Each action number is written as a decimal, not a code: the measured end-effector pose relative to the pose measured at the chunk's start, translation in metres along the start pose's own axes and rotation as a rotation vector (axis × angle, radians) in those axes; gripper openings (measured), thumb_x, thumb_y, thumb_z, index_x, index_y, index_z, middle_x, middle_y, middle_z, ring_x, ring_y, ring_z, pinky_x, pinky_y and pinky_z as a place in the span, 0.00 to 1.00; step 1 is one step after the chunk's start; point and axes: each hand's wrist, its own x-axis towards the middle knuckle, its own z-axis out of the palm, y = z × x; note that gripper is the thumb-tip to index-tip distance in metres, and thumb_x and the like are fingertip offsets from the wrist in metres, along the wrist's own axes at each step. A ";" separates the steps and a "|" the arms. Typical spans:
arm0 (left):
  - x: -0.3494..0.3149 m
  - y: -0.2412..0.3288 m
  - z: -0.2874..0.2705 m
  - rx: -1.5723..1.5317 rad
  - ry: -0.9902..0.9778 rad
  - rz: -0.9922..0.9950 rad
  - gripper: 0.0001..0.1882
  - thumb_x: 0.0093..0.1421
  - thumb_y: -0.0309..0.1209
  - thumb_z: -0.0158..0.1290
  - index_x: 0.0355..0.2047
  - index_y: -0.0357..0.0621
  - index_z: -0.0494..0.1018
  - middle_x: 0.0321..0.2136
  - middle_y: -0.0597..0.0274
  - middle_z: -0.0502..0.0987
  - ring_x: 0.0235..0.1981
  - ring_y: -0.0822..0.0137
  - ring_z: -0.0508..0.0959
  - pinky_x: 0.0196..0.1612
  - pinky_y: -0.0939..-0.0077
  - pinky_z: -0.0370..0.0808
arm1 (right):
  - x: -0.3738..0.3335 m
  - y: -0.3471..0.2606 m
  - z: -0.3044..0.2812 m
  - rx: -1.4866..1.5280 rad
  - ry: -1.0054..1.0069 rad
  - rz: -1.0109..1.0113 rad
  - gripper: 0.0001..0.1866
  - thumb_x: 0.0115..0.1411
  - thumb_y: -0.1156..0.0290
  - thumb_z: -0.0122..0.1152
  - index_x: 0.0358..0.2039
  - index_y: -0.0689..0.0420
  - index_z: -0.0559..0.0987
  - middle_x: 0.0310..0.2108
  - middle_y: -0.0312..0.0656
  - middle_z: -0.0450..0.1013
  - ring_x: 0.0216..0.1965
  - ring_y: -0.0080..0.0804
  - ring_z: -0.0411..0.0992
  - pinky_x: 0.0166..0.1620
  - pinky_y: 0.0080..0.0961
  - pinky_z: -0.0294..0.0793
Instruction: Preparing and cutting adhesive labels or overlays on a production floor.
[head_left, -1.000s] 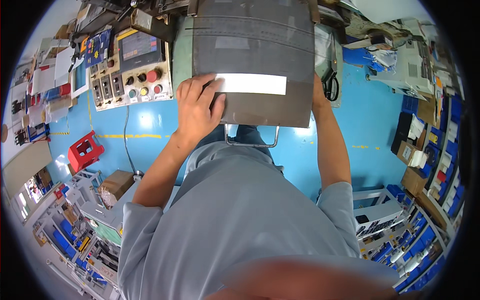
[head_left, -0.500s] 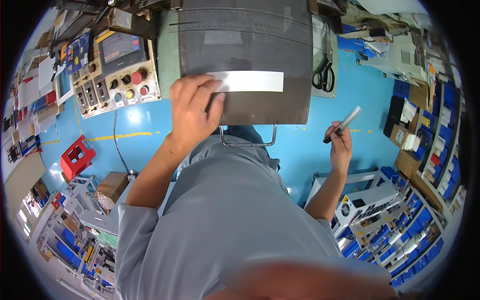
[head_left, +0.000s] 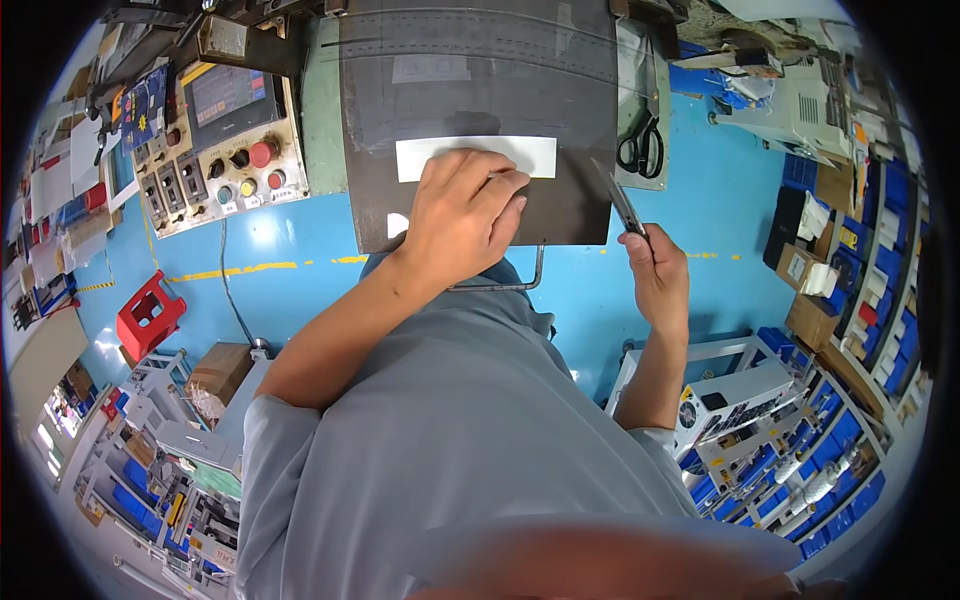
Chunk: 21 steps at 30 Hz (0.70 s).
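Note:
A white strip (head_left: 412, 160) lies across the dark plate (head_left: 480, 100) in front of me. My left hand (head_left: 465, 205) rests over its middle, fingers bent and holding it down, with the thumb lower on the plate. The fingers hide part of the strip's lower edge. To the right of the plate, my right hand (head_left: 657, 270) is closed around a slim grey utility knife (head_left: 625, 208). The knife's narrow tip points up and left, over the plate's right edge.
Black-handled scissors (head_left: 641, 148) lie right of the plate. On the left stands a control panel (head_left: 230, 150) with buttons and a screen. A metal handle (head_left: 540, 268) sticks out below the plate. A red stool (head_left: 152, 315) stands on the blue floor; shelves with blue bins line the right.
My left hand has moved right, from the strip's left end to its middle. The right hand has turned the knife so its tip points up-left and has brought it closer to the plate.

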 end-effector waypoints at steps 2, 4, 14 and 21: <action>0.002 0.001 0.004 0.016 -0.005 -0.010 0.12 0.46 0.25 0.61 0.34 0.43 0.77 0.36 0.64 0.74 0.38 0.61 0.72 0.43 0.65 0.68 | 0.003 -0.003 -0.001 0.025 -0.037 0.028 0.12 0.66 0.64 0.55 0.34 0.61 0.76 0.15 0.34 0.59 0.20 0.20 0.55 0.24 0.20 0.60; 0.004 0.000 0.009 0.029 -0.011 -0.019 0.13 0.46 0.26 0.61 0.34 0.43 0.77 0.37 0.64 0.73 0.38 0.61 0.72 0.42 0.65 0.68 | 0.007 -0.004 -0.002 0.049 -0.073 0.057 0.14 0.65 0.63 0.57 0.32 0.62 0.76 0.16 0.35 0.59 0.20 0.20 0.55 0.24 0.21 0.60; 0.011 0.003 0.022 0.035 0.013 -0.049 0.15 0.44 0.28 0.64 0.34 0.45 0.76 0.34 0.63 0.70 0.34 0.60 0.69 0.36 0.64 0.66 | 0.026 -0.013 -0.005 -0.012 -0.283 0.104 0.17 0.67 0.61 0.53 0.26 0.60 0.75 0.13 0.27 0.57 0.16 0.14 0.54 0.20 0.17 0.53; 0.014 0.003 0.023 0.047 0.010 -0.051 0.14 0.44 0.29 0.64 0.31 0.45 0.75 0.32 0.64 0.70 0.33 0.61 0.69 0.35 0.65 0.66 | 0.024 -0.019 -0.007 0.078 -0.328 0.150 0.16 0.67 0.63 0.51 0.26 0.59 0.75 0.12 0.26 0.57 0.15 0.12 0.53 0.19 0.17 0.53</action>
